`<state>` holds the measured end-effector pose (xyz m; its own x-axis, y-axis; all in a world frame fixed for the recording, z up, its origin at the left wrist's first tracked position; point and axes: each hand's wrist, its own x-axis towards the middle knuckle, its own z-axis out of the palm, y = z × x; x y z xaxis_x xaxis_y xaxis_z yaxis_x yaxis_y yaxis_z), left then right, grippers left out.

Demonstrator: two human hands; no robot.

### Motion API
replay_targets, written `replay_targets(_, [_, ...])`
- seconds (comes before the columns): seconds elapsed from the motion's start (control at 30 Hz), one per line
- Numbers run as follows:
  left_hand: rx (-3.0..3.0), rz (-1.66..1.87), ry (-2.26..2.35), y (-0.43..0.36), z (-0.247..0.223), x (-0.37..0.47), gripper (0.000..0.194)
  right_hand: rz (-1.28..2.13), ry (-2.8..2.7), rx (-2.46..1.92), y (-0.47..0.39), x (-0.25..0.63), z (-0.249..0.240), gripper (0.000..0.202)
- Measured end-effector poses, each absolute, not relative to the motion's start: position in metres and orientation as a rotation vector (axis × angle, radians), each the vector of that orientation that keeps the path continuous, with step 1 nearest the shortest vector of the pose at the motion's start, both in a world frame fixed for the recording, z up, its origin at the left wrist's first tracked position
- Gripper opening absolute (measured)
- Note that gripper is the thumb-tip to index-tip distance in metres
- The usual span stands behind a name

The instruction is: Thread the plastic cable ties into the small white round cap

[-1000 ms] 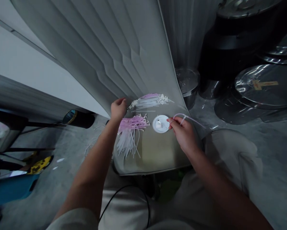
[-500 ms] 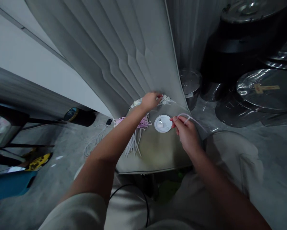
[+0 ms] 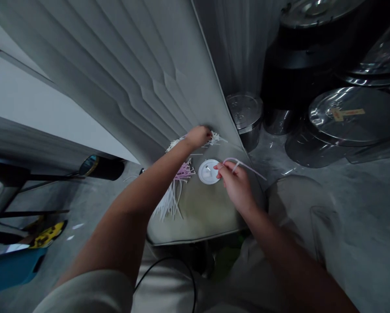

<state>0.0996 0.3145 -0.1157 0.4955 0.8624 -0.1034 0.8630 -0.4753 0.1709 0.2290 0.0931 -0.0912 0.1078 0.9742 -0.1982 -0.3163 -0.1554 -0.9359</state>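
At the back of a padded chair seat [image 3: 211, 213], my left hand [image 3: 198, 137] reaches into a pile of small white pieces [image 3: 215, 138]. Its fingers are curled down at the pile, and what they pinch, if anything, is hidden. My right hand [image 3: 236, 182] is closed on a thin pink strip [image 3: 252, 167] that bends over the fingers, with a white band across it. Just left of those fingertips lies a round white dish [image 3: 209, 171]. A bundle of pink strips [image 3: 183, 171] and a bundle of white strips [image 3: 169, 202] lie partly behind my left forearm.
The chair's ribbed backrest [image 3: 143, 74] rises behind the seat. To the right stand a lidded metal canister [image 3: 245, 113] and a wide drum [image 3: 354, 121]. A dark cylinder [image 3: 105, 168] and a blue object [image 3: 15, 269] are on the left. A black cable [image 3: 169, 259] crosses my lap.
The whole view has shifted, so the chair and both hands appear farther left. My left hand stays at the white pile. My right hand still holds the pink strip, its fingertips closer to the dish.
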Motion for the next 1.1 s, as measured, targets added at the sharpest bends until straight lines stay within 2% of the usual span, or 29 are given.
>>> replay_targets(0.27, [2.357, 0.463, 1.561, 0.285, -0.108, 0.091, 0.023, 1.375, -0.754, -1.181, 0.093, 0.231, -0.091, 0.029])
replay_targets(0.4, [1.957, 0.827, 1.488, 0.232, -0.096, 0.079, 0.012, 1.370, -0.761, -1.209, 0.092, 0.231, -0.093, 0.026])
replay_targets(0.57, [1.601, 0.909, 1.438, 0.152, -0.087, 0.050, 0.019, 1.327, -0.796, -1.254, 0.089, 0.227, -0.096, 0.027])
replay_targets(0.73, [1.216, 0.935, 1.467, 0.094, -0.100, 0.027, 0.022, 1.200, -0.808, -1.343, 0.080, 0.226, -0.100, 0.029])
replay_targets(0.87, [1.126, 0.891, 1.345, 0.082, -0.115, 0.020, 0.019, 1.122, -0.782, -1.357, 0.071, 0.224, -0.103, 0.024])
replay_targets(1.1, [0.896, 1.032, 1.243, 0.089, -0.119, 0.005, 0.017, 1.142, -0.847, -1.385, 0.065, 0.205, -0.106, 0.016])
